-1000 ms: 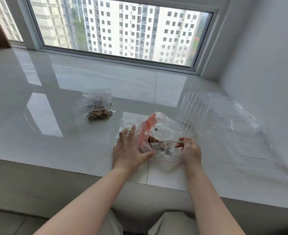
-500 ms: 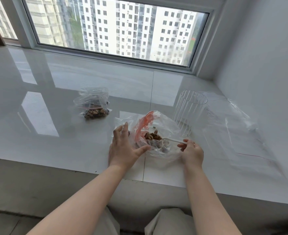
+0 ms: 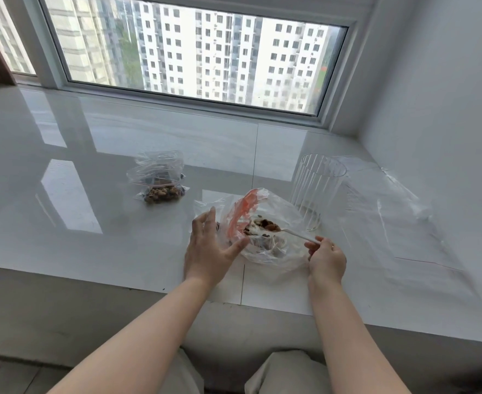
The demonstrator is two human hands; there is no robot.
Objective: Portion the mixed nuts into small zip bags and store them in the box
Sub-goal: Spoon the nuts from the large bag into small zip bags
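- Nuts sit heaped on a white plastic spoon held level over the mouth of the big clear bag, likely so that any that roll off drop back among the rest inside.
- Right hand pinches the end of the spoon's handle with its fingers curled round it, a grip that keeps the bowl flat and well away from the hand.
- Left hand lies against the bag's left side, fingers straight and slightly spread, thumb pressing the film near the red zip strip; this seems meant to hold the floppy mouth open and steady.
- Small zip bags, one with nuts in its bottom, lie on the desk well to the left and behind; the loaded spoon would have to cross over the left hand to reach them.
- Ribbed clear container stands upright just behind the big bag on the right, probably the storage box.
- Loose clear plastic sheet spreads over the desk's right side, against the wall.
- Window shows tower blocks; its glare on the glossy desk makes clear film hard to read.
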